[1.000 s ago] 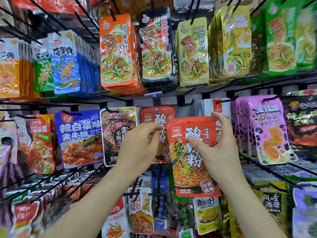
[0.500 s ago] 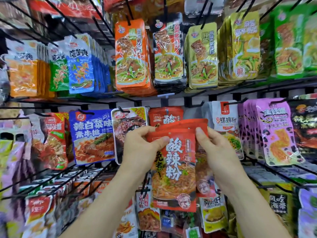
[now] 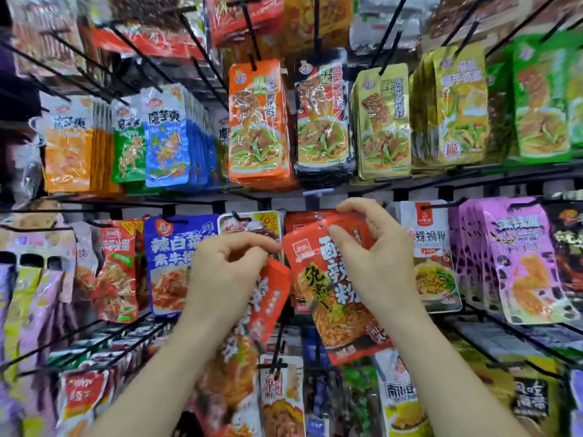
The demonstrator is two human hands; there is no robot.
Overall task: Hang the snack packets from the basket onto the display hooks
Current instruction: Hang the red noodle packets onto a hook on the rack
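Observation:
My right hand (image 3: 375,257) pinches the top of a red noodle packet (image 3: 331,298) with large white characters, tilted to the right, its hang hole near the top edge. My left hand (image 3: 227,275) grips a second red packet (image 3: 268,304) of the same kind, tilted and hanging lower. Both are held in front of the middle row of the display, just below a black hook (image 3: 315,197), where another red packet (image 3: 303,219) of this kind hangs behind them. The basket is out of view.
Black wire hooks stick out toward me on every row. Orange (image 3: 257,121), yellow (image 3: 383,121) and green (image 3: 542,99) packets hang above; blue (image 3: 172,260), white (image 3: 432,257) and purple (image 3: 517,260) packets flank my hands. More packets (image 3: 280,395) hang below.
The stacked red packets have been split: my left hand now holds one lower left, my right hand lifted the other up and right toward the hook.

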